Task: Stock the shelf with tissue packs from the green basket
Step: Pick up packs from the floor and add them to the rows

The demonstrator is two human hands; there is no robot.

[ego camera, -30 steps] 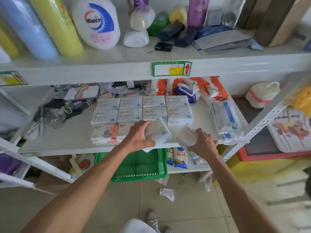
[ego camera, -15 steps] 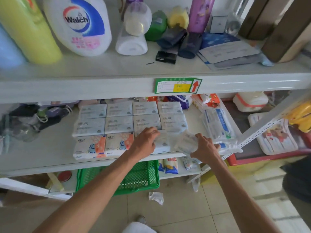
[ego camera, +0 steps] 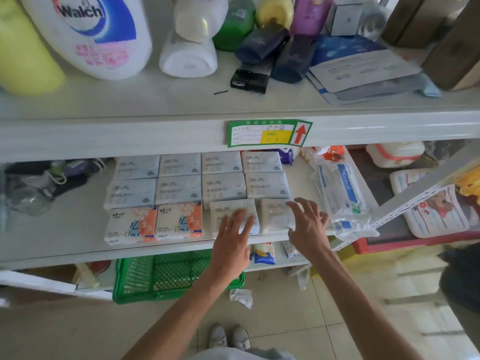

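Pale blue-white tissue packs lie in rows on the middle shelf [ego camera: 65, 229]. Two orange-patterned packs [ego camera: 153, 222] sit at the front left. My left hand [ego camera: 233, 235] rests flat, fingers spread, on a white tissue pack [ego camera: 228, 207] in the front row. My right hand [ego camera: 307, 224] lies with fingers apart on the neighbouring white pack [ego camera: 274, 214] to its right. Both packs lie flat on the shelf. The green basket [ego camera: 155, 279] stands under the shelf on the floor, and the part I see holds nothing.
The upper shelf [ego camera: 155, 105] carries a Walch bottle [ego camera: 96, 32], other bottles and papers. A clear bag of blue-labelled packets [ego camera: 342, 193] lies right of the tissues. Dark clutter [ego camera: 39, 183] fills the shelf's left end. A crumpled wrapper [ego camera: 241, 297] lies on the floor.
Both hands carried one pack each up to the shelf and set them flat in the front row. Fingers have spread out on top of the packs. The view has moved closer.
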